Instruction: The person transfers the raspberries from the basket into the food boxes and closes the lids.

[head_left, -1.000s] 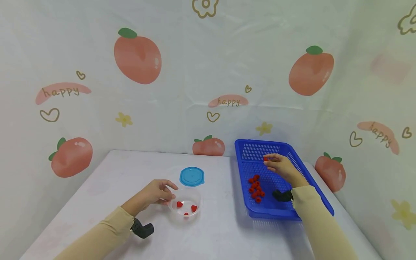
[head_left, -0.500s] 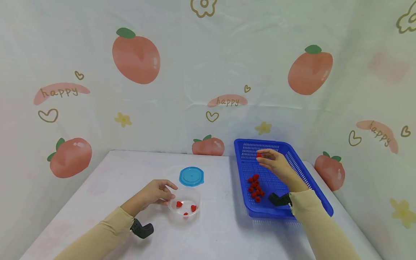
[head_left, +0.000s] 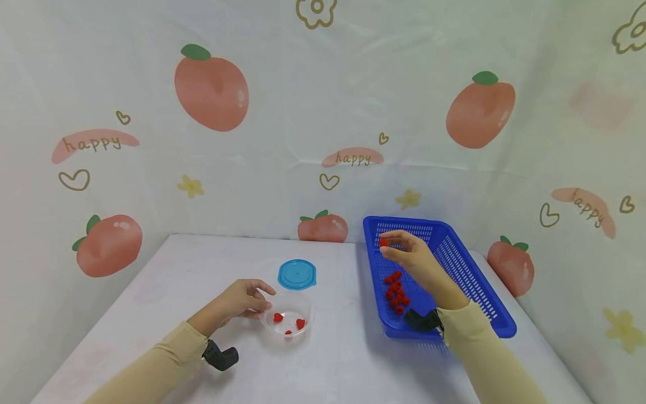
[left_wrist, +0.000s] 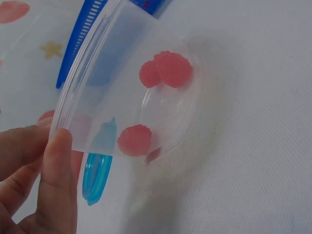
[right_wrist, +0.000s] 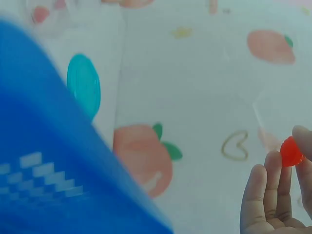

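My left hand (head_left: 245, 299) pinches the rim of a clear plastic tub (left_wrist: 117, 83) between thumb and fingers. Three red raspberries (left_wrist: 173, 69) lie on the bottom of the tub, seen through its wall in the left wrist view. Above the left part of the blue basket, my right hand (head_left: 411, 255) pinches one raspberry (right_wrist: 291, 151) between thumb and fingertips. Below that hand, a cluster of several raspberries (head_left: 397, 292) lies on the basket floor.
The blue plastic basket (head_left: 497, 300) with slotted walls stands at the right of the white table (head_left: 202, 258). A round light-blue lid (head_left: 297, 274) lies behind the tub. A printed cloth wall (head_left: 282, 112) rises behind the table.
My right hand has moved left and slightly up over the basket, carrying the raspberry. The left hand and the tub have stayed in place.
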The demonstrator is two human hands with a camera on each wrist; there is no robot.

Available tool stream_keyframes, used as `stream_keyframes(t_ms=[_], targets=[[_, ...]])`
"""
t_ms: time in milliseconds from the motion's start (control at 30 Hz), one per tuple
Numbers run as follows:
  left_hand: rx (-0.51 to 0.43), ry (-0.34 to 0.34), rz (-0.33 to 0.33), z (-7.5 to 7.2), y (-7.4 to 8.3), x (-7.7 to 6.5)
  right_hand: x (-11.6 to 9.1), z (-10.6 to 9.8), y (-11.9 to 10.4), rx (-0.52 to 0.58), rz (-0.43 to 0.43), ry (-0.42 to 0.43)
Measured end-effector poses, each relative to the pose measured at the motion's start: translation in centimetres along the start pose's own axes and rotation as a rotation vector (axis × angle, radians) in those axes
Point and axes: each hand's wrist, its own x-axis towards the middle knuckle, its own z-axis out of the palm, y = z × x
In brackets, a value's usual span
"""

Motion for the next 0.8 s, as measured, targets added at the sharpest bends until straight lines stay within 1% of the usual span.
stream_keyframes(t_ms=[233, 400, 533, 800], targets=[[0.003, 0.007, -0.004, 0.0, 0.0, 0.0, -0.6, 2.3, -1.4, 0.067, -0.042, -0.043], [0.004, 0.009, -0.003, 0.0, 0.0, 0.0, -1.0, 3.8, -2.2, 0.064, -0.034, -0.060], [0.006, 0.011, -0.002, 0.1, 0.0, 0.0, -1.1, 4.8, -2.3, 0.093, -0.028, -0.098], [0.012, 0.015, -0.002, 0.1, 0.0, 0.0, -1.3, 6.9, -1.8, 0.094, -0.037, -0.166]])
